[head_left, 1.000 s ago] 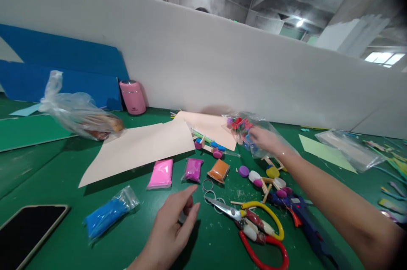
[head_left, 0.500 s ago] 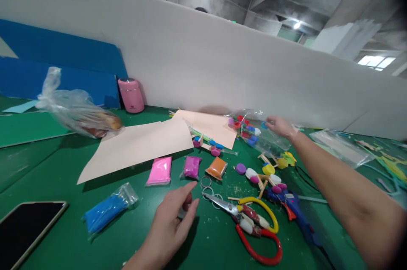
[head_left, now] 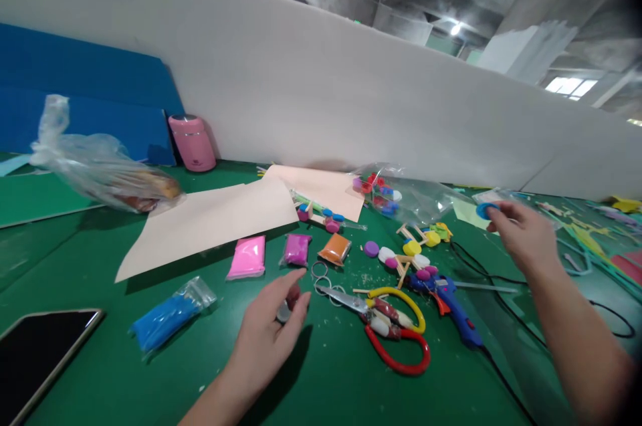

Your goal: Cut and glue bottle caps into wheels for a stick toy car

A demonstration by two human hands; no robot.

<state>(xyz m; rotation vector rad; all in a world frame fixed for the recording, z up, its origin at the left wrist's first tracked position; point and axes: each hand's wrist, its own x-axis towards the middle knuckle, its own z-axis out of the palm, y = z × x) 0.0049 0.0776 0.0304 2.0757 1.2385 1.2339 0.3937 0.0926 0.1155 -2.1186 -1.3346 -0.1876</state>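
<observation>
My right hand (head_left: 526, 239) is raised at the right, pinching a round blue bottle cap (head_left: 484, 210) between thumb and fingertips. Near the front centre, my left hand (head_left: 268, 332) has its fingers curled around a small grey round piece (head_left: 283, 311), partly hidden by them. Beyond the left hand lie a pink clay packet (head_left: 247, 257), a purple packet (head_left: 297, 250) and an orange packet (head_left: 335, 249). A clear bag (head_left: 421, 198) with several coloured caps (head_left: 386, 192) stands against the white partition, left of my right hand.
Scissors (head_left: 391, 319) with yellow and red handles lie front centre, beside a blue glue gun (head_left: 459, 315) and its cord. Stick pieces with caps (head_left: 401, 262) sit behind them. A phone (head_left: 40, 359), blue packet (head_left: 170, 319), beige sheet (head_left: 210, 225) and pink flask (head_left: 193, 144) occupy the left.
My right hand has moved away from the bag of caps to the right and nearer, carrying the blue cap. My left hand stays nearly in place. The view has shifted slightly right.
</observation>
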